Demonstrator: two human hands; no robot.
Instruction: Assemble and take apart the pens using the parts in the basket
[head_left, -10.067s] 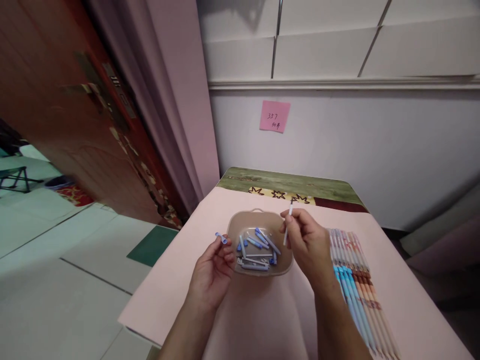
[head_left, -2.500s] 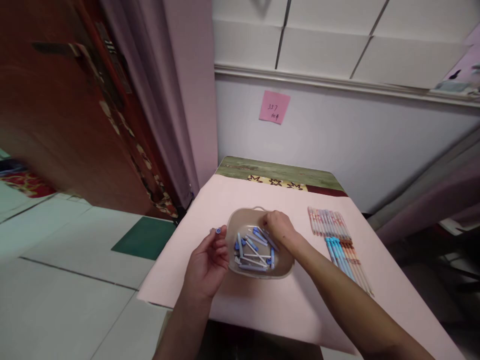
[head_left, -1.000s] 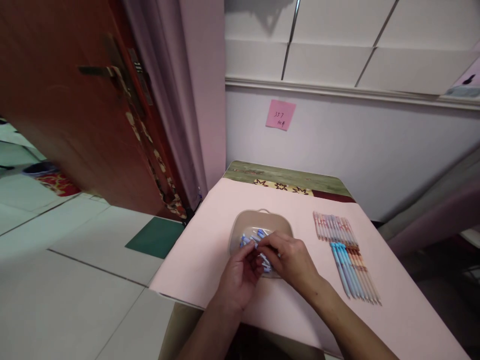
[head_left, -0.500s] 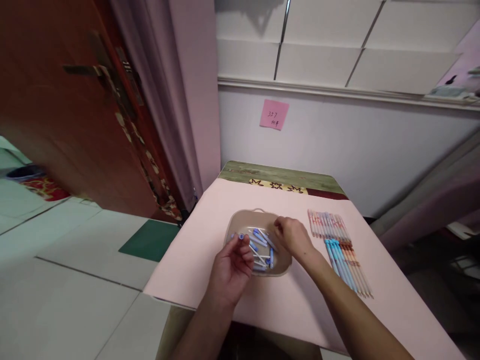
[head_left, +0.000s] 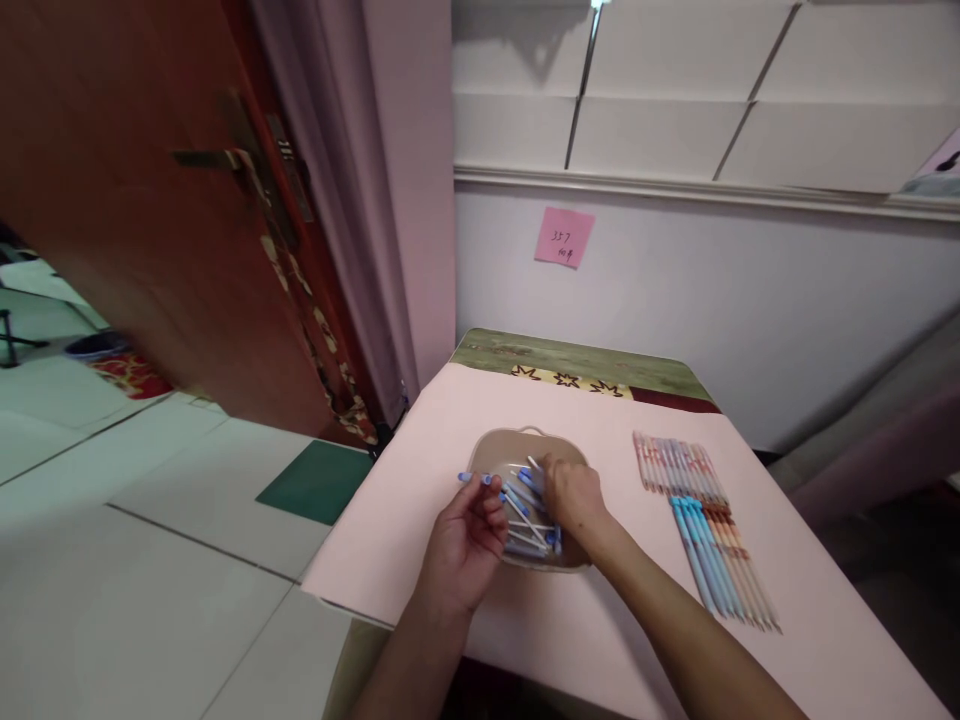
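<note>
We have left hand (head_left: 466, 542) fingers pinching a blue tube (head_left: 475, 479), right hand (head_left: 575, 496) fingers over the bin (head_left: 501, 448), grip unclear.

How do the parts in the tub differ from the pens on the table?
The parts lie scattered at various angles inside the tub; the pens lie side by side in two rows on the table. The parts look like separate pieces, while the pens look whole. The parts are mostly blue and white; the pens include brown ones. Both include slim, stick-like shapes.
</note>
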